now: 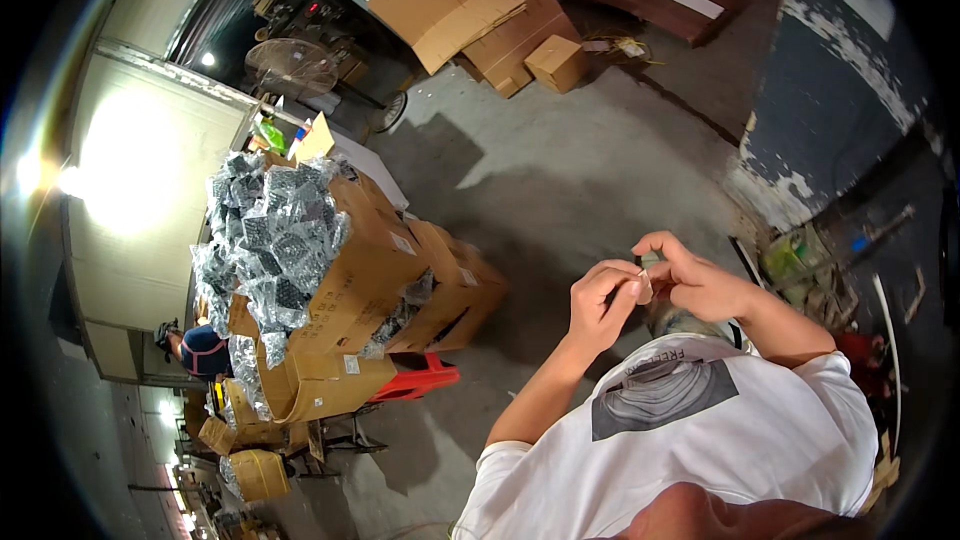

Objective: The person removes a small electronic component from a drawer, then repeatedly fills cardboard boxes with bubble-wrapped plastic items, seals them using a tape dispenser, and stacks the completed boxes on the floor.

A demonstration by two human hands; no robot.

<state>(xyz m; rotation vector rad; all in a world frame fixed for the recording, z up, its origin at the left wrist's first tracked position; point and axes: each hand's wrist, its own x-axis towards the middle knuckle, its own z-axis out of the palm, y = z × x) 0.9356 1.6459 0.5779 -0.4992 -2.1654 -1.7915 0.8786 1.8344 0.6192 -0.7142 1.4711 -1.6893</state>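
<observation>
In front of my chest, my left hand (602,302) and my right hand (705,285) meet at the fingertips. A small pale piece (645,286) shows between them; its kind is too small to make out. The left thumb and fingers are pinched together on it. My right thumb and fingers curl around the same spot, closed on the piece from the other side. The right index finger arches above it.
To the left, large cardboard boxes (370,270) are heaped with dark items in clear bubble wrap (290,230). A red stool (420,376) stands beside them. Flattened cardboard (450,10), a small box (557,63) and a fan (292,67) are farther off. Another person (200,348) is at far left.
</observation>
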